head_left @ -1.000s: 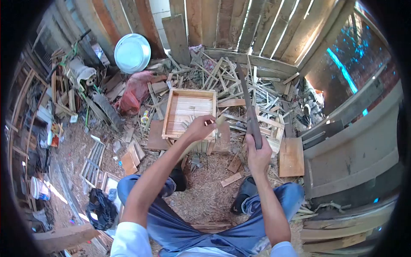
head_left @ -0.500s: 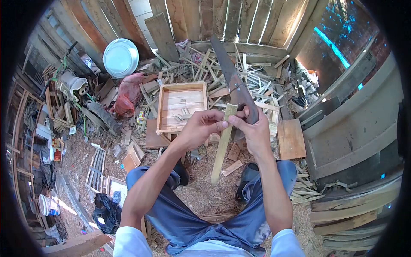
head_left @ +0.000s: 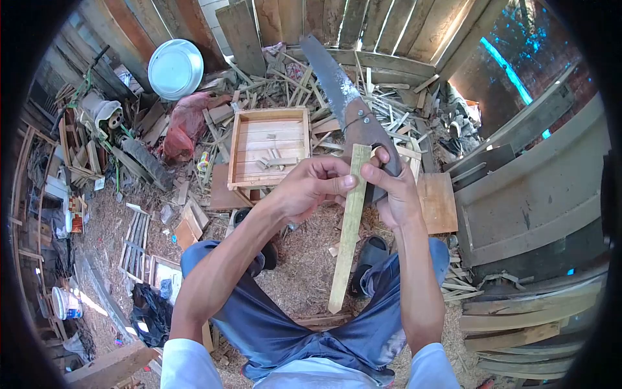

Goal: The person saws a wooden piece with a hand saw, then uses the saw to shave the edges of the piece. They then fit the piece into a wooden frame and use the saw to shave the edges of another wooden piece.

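A pale wooden slat [head_left: 346, 236] hangs nearly upright in front of me, its lower end over my lap. My left hand [head_left: 311, 188] pinches its top end with thumb and fingers. My right hand [head_left: 392, 191] grips the dark handle of a handsaw [head_left: 340, 91], whose blade points up and away to the left, and its thumb also touches the slat's top. Just beyond my hands a shallow wooden tray [head_left: 267, 148] with small wood bits in it sits on the ground.
A heap of wood offcuts [head_left: 363, 110] lies against the plank wall. A white basin [head_left: 175, 68] leans at the back left, a red sack [head_left: 184, 133] below it. A flat board [head_left: 437, 202] lies to the right by grey panels [head_left: 531, 207]. Sawdust covers the ground.
My left hand left the tray and brought a slat up in front of me. My right hand with the saw came in to meet it, the blade tilting left.
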`<state>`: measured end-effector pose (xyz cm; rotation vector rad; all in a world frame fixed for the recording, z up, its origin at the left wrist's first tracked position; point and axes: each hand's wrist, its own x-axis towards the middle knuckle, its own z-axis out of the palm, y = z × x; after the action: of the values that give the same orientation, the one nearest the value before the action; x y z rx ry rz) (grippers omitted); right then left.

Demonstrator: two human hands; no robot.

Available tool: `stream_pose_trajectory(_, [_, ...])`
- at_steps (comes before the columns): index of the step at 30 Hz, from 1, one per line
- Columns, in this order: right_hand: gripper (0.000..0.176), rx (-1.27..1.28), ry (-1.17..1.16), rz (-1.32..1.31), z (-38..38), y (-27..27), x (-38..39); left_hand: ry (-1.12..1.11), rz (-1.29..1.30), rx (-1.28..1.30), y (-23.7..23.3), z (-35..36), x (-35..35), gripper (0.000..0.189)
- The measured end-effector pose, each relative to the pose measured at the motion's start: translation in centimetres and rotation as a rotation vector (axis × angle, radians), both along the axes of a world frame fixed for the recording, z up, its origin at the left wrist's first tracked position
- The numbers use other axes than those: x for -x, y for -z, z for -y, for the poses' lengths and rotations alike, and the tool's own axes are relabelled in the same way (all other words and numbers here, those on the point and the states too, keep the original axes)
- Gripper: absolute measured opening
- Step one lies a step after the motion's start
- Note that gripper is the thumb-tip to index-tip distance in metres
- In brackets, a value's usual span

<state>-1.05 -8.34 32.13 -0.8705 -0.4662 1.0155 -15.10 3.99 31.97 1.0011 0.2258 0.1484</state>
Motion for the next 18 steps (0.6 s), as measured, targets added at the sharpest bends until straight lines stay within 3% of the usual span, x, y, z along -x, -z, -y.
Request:
stream_pose_trajectory(8, [0.033,0.09,0.178,0.112,-0.6,0.5,0.0,-0.146,-0.169,-0.128,0.3,0.6,-0.6,0.014])
stream_pose_trajectory(11, [0.03,0.113,0.307,0.085,-0.5,1.1,-1.0,0.041,-0.226,-0.362,2.5,1.1,-0.1,0.022])
stream_pose_trajectory(14, [0.029,0.064,0.419,0.158,-0.2,1.6,-2.5,0.163,-0.312,-0.233,2.0,2.9,0.6,0.026])
stream_pose_trajectory(18, [0.029,0.035,0.471,0.233,0.9,0.4,-3.0,0.088,-0.454,-0.387,2.9,3.2,0.5,0.034])
